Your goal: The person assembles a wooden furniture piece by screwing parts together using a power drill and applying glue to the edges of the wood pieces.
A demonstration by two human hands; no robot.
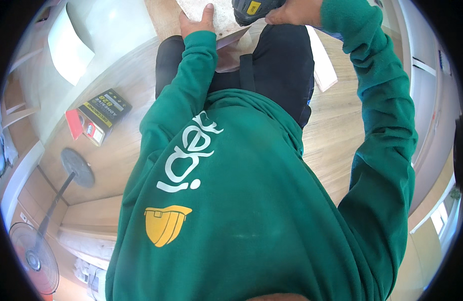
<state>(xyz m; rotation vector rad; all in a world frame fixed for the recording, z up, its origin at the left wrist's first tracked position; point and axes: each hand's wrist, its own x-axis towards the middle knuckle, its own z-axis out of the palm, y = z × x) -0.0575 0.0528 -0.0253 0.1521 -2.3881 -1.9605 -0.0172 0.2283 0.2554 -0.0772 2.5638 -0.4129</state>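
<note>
At the top edge, my left hand (198, 21) lies on a pale, speckled board (224, 15), its thumb stretched out and apart from the fingers. My right hand (294, 12) grips a black power tool (254, 10) with a yellow label, just right of the board. The top of the picture cuts off part of the tool, so its exact kind does not show. A thin, brownish panel piece (234, 38) slants between my knees, below the board.
A black and yellow adhesive box (105, 114) stands on the floor at left, a red and white packet (86, 126) beside it. A pedestal fan (34, 258) is at lower left. White sheets (68, 45) lie at upper left, and a white strip (322, 62) is by my right leg.
</note>
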